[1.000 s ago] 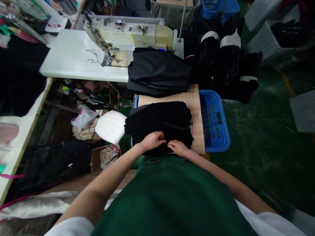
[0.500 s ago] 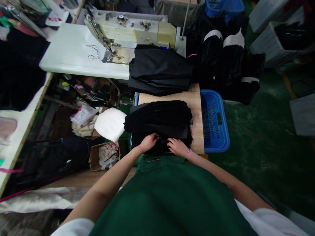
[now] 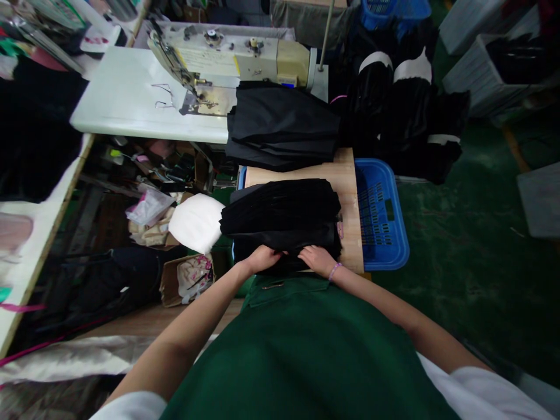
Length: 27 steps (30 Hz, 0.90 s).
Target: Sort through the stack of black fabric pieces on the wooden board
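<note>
A stack of black fabric pieces (image 3: 280, 204) lies in folds on a wooden board (image 3: 350, 204) in front of me. At its near edge, close to my apron, my left hand (image 3: 263, 258) is closed on the black fabric, its fingertips partly hidden in the dark cloth. A short gap to the right, my right hand (image 3: 318, 260) has its fingers bent over the same near edge, gripping the cloth; the thumb is hard to see. Farther off, a second pile of dark grey fabric (image 3: 284, 125) hangs over the front of the sewing table (image 3: 118, 87).
The board rests across a blue plastic basket (image 3: 396, 216). Behind stands a sewing machine (image 3: 258, 58), with a pair of glasses (image 3: 164, 96) on its table. A white padded seat (image 3: 196, 221) and a cardboard box (image 3: 175, 283) are at left. Black bundles (image 3: 406, 111) lie at right.
My left hand has shifted slightly and its fingers now reach farther into the cloth. The right fingers have drawn in a little. The near fabric edge lies a bit differently.
</note>
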Tool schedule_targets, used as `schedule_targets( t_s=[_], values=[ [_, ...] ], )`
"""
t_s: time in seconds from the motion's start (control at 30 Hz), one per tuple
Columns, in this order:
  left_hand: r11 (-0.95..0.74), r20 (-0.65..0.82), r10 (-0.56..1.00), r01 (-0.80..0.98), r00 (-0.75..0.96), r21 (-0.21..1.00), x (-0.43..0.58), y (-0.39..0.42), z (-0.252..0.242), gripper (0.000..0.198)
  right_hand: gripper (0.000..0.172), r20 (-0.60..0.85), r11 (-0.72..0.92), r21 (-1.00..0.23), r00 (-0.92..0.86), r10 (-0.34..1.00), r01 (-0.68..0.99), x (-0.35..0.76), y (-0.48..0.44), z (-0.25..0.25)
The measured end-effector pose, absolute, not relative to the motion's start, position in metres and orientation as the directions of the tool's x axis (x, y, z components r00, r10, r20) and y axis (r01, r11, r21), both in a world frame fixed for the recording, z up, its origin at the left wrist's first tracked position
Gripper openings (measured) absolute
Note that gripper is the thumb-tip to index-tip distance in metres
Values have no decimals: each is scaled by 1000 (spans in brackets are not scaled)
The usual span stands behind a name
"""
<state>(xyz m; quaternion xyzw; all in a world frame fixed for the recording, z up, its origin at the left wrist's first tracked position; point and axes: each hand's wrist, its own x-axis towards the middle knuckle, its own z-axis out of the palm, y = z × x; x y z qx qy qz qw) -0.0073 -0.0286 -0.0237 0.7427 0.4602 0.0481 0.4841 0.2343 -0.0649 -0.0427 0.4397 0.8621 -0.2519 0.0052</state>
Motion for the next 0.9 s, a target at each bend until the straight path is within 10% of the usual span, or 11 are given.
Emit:
schedule_targets(
  t_s=[0.63,0.9],
  values=[
    [-315,-421,599,684,681,658,-1,-12,1,22,21,-133,436,-510,-570,811,741,226,-56,-18],
    [-598,-44,627,516,778,613,0,1,23,49,21,-113,354,-459,-449,887,815,252,-45,-7]
  ],
)
